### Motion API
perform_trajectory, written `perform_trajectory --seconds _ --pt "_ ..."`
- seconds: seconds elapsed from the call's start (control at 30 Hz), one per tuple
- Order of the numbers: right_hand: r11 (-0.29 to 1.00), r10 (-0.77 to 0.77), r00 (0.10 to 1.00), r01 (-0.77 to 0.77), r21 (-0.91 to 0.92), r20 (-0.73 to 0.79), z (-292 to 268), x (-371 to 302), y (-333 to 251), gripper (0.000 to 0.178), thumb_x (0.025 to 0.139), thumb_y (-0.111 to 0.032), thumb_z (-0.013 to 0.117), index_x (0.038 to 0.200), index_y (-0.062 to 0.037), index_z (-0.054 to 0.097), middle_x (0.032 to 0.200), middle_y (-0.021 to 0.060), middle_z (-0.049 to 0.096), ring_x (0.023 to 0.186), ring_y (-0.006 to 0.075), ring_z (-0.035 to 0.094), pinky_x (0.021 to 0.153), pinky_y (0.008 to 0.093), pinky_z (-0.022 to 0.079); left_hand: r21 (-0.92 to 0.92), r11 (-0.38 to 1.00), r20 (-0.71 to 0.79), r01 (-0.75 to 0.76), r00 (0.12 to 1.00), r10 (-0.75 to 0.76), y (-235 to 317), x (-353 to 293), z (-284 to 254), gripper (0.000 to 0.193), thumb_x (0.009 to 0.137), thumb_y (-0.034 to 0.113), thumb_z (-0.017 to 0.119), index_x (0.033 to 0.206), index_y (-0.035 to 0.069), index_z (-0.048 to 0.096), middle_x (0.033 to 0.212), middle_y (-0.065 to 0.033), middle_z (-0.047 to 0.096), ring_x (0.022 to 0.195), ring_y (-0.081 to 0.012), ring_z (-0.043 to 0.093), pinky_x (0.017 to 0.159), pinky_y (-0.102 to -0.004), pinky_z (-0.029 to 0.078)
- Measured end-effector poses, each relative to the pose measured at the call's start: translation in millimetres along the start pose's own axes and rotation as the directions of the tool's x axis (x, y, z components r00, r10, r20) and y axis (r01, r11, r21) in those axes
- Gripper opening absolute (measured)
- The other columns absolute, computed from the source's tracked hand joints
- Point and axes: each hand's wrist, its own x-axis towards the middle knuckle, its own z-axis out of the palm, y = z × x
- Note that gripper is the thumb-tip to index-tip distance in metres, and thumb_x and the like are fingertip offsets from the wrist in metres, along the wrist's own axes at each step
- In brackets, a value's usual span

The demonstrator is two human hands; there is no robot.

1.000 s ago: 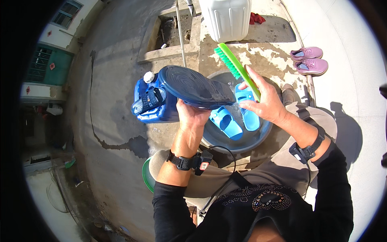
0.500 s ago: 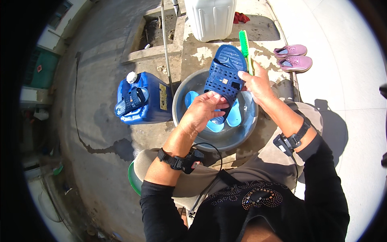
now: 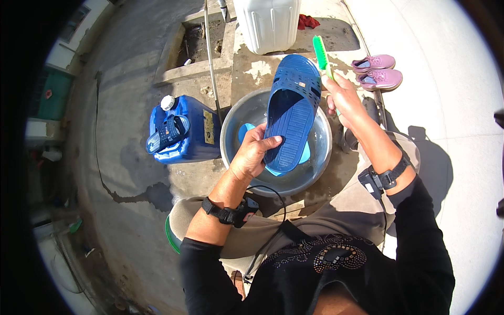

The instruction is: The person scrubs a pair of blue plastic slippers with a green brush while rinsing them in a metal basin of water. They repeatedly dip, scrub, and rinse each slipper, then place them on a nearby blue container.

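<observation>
Over a grey metal basin (image 3: 227,152) I hold a dark blue slide sandal (image 3: 292,122). My left hand (image 3: 256,152) grips its heel end, thumb lying on the footbed, toe end pointing away from me. Just right of the sandal, my right hand (image 3: 344,100) is closed round the handle of a green-bristled scrub brush (image 3: 320,54). The bristles stand apart from the sandal, beyond its right side. Beneath, light blue slippers (image 3: 244,129) lie in the basin, partly hidden by the sandal and my left hand.
Left of the basin stands a blue jerrycan (image 3: 195,131) with another dark blue slide sandal (image 3: 168,133) on top. A white jerrycan (image 3: 269,26) stands beyond the basin. Pink shoes (image 3: 382,80) are at the right, a red cloth (image 3: 307,21) behind, and a pipe (image 3: 210,58) rises by a drain pit (image 3: 197,44).
The sandal has turned so its footbed faces up toward me. My right hand has let go of it and moved slightly right with the brush.
</observation>
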Motion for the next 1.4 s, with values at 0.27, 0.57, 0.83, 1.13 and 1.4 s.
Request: perform_trajectory --seconds 0.27,0.57,0.83,1.13,1.4 --pt "0.777 -0.35 0.78 0.551 -0.304 0.518 17 -49 2 0.042 0.089 -0.004 0.054 0.131 -0.0019 0.053 0.102 0.0144 0.061 0.088 0.0192 0.058 0.081 0.029 0.047 0.187 0.963 -0.385 -0.193 0.888 0.253 28 18 -35 0.031 0.081 -0.004 0.053 0.111 -0.008 0.055 0.097 -0.0125 0.064 0.081 -0.0174 0.064 0.076 -0.0289 0.051" --pt "0.901 -0.144 0.944 0.249 -0.356 0.296 52 -14 20 0.037 0.093 -0.017 0.051 0.121 0.0073 0.054 0.096 0.0191 0.065 0.079 0.0182 0.056 0.073 0.0325 0.047 0.881 0.455 -0.121 -0.133 0.865 0.487 -3 3 9 0.044 0.078 -0.002 0.056 0.121 -0.006 0.049 0.102 -0.0134 0.063 0.093 -0.0169 0.059 0.085 -0.0286 0.046" --pt "0.903 -0.305 0.832 0.407 -0.137 0.464 72 -63 43 0.043 0.093 -0.02 0.055 0.132 -0.0033 0.052 0.111 0.0236 0.063 0.092 0.0291 0.065 0.084 0.0329 0.049 0.787 0.61 -0.323 -0.095 0.779 0.538 24 8 -20 0.029 0.077 -0.001 0.056 0.105 -0.007 0.055 0.09 -0.01 0.064 0.079 -0.0148 0.059 0.074 -0.0278 0.048" --pt "0.994 0.109 0.948 -0.114 -0.004 0.3 60 -24 18 0.041 0.095 -0.022 0.05 0.131 -0.0026 0.052 0.063 0.0022 0.048 0.044 0.0083 0.042 0.038 0.0252 0.036 0.883 0.445 -0.116 -0.151 0.848 0.517 8 13 -9 0.029 0.078 0.002 0.058 0.106 -0.004 0.053 0.088 -0.0245 0.064 0.084 -0.0395 0.064 0.076 -0.0406 0.049" --pt "0.908 -0.248 0.85 0.371 -0.193 0.465 78 -81 32 0.049 0.09 -0.005 0.058 0.137 -0.0042 0.045 0.105 0.0218 0.065 0.081 0.0172 0.062 0.079 0.027 0.048 0.644 0.686 -0.341 -0.34 0.675 0.654 33 7 -30 0.022 0.087 0.004 0.056 0.107 -0.007 0.053 0.092 -0.0083 0.061 0.083 -0.0137 0.054 0.078 -0.0276 0.045"
